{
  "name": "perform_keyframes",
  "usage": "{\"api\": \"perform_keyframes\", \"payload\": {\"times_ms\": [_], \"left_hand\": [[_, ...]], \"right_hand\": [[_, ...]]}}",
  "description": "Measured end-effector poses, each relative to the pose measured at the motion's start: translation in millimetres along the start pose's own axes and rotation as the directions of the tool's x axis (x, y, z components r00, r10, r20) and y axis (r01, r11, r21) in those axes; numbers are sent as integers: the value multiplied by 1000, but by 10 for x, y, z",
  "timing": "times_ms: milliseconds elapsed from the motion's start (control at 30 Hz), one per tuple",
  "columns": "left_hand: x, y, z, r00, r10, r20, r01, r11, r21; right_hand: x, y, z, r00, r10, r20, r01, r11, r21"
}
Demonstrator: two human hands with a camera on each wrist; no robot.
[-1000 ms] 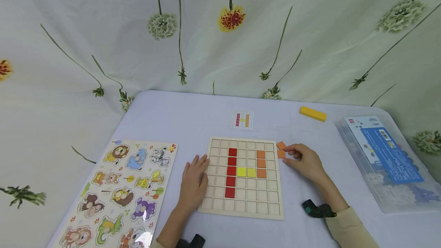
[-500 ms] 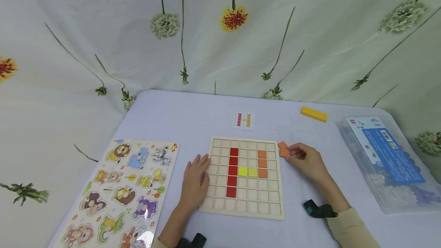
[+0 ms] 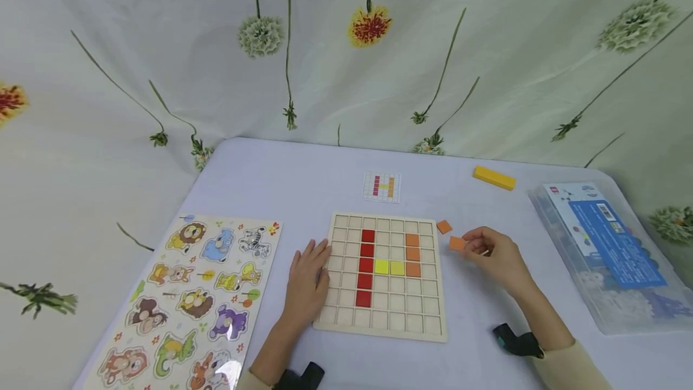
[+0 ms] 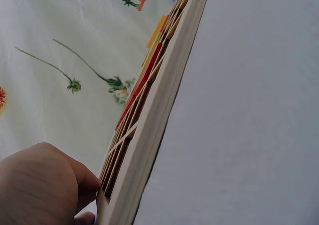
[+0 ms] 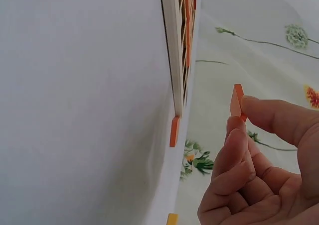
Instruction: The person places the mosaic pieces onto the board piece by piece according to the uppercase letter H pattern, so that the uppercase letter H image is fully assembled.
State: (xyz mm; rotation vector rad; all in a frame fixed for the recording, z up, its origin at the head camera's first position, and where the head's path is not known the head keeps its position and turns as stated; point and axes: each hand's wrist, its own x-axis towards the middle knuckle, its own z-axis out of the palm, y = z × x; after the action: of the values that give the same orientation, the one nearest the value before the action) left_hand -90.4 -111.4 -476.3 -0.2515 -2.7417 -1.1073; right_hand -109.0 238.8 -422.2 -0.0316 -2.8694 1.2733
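Observation:
My right hand [image 3: 497, 256] pinches an orange square tile [image 3: 457, 244] between thumb and fingertips, off the table to the right of the wooden grid board [image 3: 346, 318]. The right wrist view shows that orange tile [image 5: 236, 101] raised at the thumb tip. A second orange tile [image 3: 444, 227] lies on the table by the board's upper right corner. Set in the board are a column of several red tiles [image 3: 365, 265], two yellow tiles [image 3: 389, 267] and a column of three orange tiles [image 3: 412, 254]. My left hand [image 3: 305, 284] rests at the board's left edge, fingers extended.
Behind the board lies a small pattern card [image 3: 381, 186]. An animal puzzle board [image 3: 178, 306] lies to the left. A yellow block [image 3: 494, 178] is at the back right, and a clear plastic case [image 3: 612, 257] occupies the right side.
My right hand has drawn one orange tile away from the other and lifted it, moving slightly right. The left hand stays at the board's edge.

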Motion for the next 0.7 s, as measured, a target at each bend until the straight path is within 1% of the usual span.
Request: {"api": "perform_keyframes", "payload": {"times_ms": [133, 267, 467, 700], "left_hand": [[4, 0, -2, 1000, -11, 5, 11, 1000, 4], [4, -13, 7, 1000, -5, 2, 5, 1000, 3], [3, -13, 4, 1000, 9, -8, -9, 1000, 2], [9, -6, 3, 1000, 10, -7, -10, 1000, -10]], "right_hand": [[-112, -102, 65, 998, -18, 56, 18, 1000, 7], [-204, -182, 173, 991, -37, 130, 34, 999, 23], [-252, -244, 335, 967, -65, 245, 51, 997, 63], [-257, -286, 464, 942, -110, 316, 91, 993, 74]]}}
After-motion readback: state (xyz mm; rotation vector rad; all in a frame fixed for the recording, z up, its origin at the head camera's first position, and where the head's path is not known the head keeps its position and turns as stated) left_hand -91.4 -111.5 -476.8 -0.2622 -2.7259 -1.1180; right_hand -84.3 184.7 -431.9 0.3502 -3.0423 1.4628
